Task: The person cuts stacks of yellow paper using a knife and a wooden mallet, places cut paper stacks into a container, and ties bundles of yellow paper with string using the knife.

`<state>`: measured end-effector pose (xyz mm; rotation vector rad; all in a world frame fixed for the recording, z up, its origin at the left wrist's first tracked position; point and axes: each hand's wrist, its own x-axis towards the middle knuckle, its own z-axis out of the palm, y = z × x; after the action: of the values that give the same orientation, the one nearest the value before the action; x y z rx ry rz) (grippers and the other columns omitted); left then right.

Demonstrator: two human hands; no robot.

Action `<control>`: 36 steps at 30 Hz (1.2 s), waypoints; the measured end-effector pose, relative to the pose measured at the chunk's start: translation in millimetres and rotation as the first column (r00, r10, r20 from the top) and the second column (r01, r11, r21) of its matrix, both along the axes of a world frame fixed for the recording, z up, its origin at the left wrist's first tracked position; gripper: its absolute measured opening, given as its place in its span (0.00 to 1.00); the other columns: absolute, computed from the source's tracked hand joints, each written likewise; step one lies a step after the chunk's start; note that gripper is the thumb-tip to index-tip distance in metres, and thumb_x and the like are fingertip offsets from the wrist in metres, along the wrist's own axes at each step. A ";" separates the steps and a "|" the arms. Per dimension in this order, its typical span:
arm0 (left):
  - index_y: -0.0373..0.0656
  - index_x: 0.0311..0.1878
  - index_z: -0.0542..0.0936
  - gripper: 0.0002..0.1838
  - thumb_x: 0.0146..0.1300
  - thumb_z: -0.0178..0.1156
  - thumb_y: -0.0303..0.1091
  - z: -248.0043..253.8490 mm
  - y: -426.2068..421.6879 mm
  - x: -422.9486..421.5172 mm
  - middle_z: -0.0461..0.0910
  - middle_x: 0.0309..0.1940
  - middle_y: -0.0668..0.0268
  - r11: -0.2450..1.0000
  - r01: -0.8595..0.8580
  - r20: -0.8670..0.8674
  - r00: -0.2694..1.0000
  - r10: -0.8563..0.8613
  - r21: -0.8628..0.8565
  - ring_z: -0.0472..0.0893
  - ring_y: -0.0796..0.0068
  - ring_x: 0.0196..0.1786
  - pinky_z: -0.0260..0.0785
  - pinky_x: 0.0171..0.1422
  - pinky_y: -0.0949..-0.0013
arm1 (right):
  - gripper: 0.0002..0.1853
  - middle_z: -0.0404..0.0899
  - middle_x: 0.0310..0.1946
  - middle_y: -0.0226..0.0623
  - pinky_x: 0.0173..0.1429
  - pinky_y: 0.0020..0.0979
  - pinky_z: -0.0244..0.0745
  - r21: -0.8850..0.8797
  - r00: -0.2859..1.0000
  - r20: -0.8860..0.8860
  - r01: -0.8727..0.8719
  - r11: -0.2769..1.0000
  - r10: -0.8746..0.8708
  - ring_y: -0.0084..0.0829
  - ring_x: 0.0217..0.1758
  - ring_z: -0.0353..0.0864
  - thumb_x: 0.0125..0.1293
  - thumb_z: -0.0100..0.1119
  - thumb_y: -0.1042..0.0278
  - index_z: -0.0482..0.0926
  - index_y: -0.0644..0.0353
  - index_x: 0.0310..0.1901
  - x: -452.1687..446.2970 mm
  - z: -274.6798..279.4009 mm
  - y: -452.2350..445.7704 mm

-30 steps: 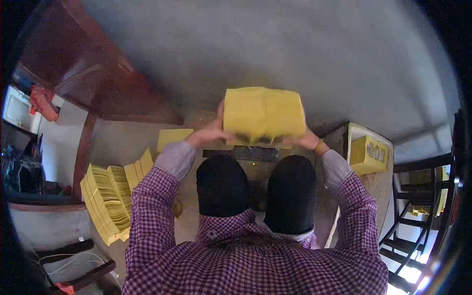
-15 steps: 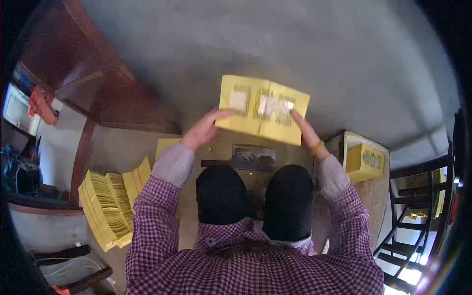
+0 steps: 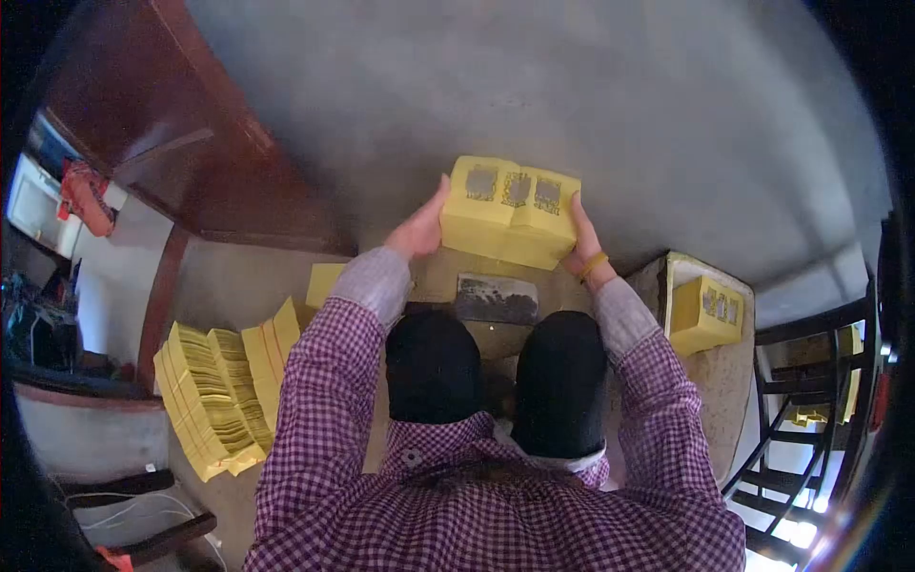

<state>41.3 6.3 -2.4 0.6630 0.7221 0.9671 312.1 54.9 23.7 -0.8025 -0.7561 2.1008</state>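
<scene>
"One broad grey surface [image 3: 534, 76] fills the view at twelve o'clock. What comes next in size?"

"A pale-edged stand [image 3: 720, 396], out past the right hand at four o'clock. Then the fanned yellow stacks [image 3: 202, 400] at eight, well apart from both hands."

"And the thing being held?"

"A yellow block [image 3: 505, 238] — straight ahead of the person, beyond the knees, with three grey patches along its upper face. Its long axis runs nearly from nine o'clock to three, the three o'clock end dipping slightly."

"Anything beneath it?"

"A dark slab [image 3: 498, 299] lies towards six o'clock, just past the knees."

"Which hand is nearer the block?"

"Neither; both touch it. The left hand [image 3: 419, 229] has the nine o'clock end, the right hand [image 3: 585, 250] the three o'clock end, so the block spans the gap between them."

"How do the fingers stand?"

"Each hand is curved about its own end, gripping the block from the sides. The thumbs [image 3: 577, 205] show along the ends — how far the other fingers reach underneath cannot be told."
</scene>
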 end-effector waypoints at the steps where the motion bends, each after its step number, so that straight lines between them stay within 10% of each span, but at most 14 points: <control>1: 0.48 0.66 0.58 0.39 0.61 0.31 0.67 -2.1 1.3 1.1 0.60 0.65 0.65 1.000 -0.007 -0.032 0.999 0.008 0.001 0.60 0.67 0.65 0.53 0.66 0.61 | 0.32 0.73 0.52 0.37 0.57 0.34 0.67 -0.026 0.998 0.057 0.027 0.999 -0.026 0.32 0.54 0.73 0.63 0.44 0.39 0.67 0.59 0.57 -1.2 -8.3 2.8; 20: 0.42 0.62 0.64 0.30 0.62 0.51 0.51 6.5 -9.7 11.9 0.65 0.61 0.61 0.979 -0.195 -0.021 0.980 0.196 0.064 0.67 0.66 0.60 0.59 0.63 0.61 | 0.32 0.76 0.48 0.39 0.57 0.31 0.64 0.131 0.958 0.214 0.163 0.978 -0.189 0.32 0.50 0.74 0.60 0.51 0.41 0.69 0.63 0.55 14.9 8.0 2.1; 25: 0.43 0.61 0.64 0.28 0.64 0.45 0.52 90.4 -44.5 69.7 0.67 0.59 0.60 0.959 -0.279 0.243 0.935 0.259 0.049 0.68 0.63 0.59 0.60 0.61 0.55 | 0.47 0.52 0.66 0.44 0.70 0.39 0.45 0.180 0.838 -0.542 0.186 0.966 -0.060 0.41 0.68 0.53 0.58 0.38 0.29 0.46 0.63 0.66 74.0 67.0 -36.9; 29: 0.44 0.61 0.64 0.29 0.65 0.39 0.54 115.9 -49.7 130.3 0.66 0.59 0.59 0.970 -0.241 0.312 0.925 0.216 0.043 0.68 0.63 0.60 0.60 0.61 0.54 | 0.41 0.49 0.68 0.33 0.70 0.41 0.41 0.430 0.868 -0.486 0.341 0.836 -0.104 0.35 0.71 0.44 0.61 0.34 0.32 0.48 0.55 0.67 39.3 61.6 -99.3; 36: 0.44 0.60 0.60 0.28 0.61 0.52 0.46 90.0 -57.5 220.5 0.67 0.56 0.64 0.986 -0.160 0.264 0.954 0.143 0.044 0.68 0.68 0.59 0.63 0.61 0.61 | 0.31 0.57 0.64 0.32 0.68 0.38 0.51 0.255 0.732 -0.450 0.654 0.712 -0.511 0.33 0.66 0.56 0.68 0.38 0.45 0.50 0.54 0.66 102.9 33.7 -112.2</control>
<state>261.8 -51.2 87.6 0.5286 0.5150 1.1979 415.0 -57.4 57.3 -0.3512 -0.5927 1.3719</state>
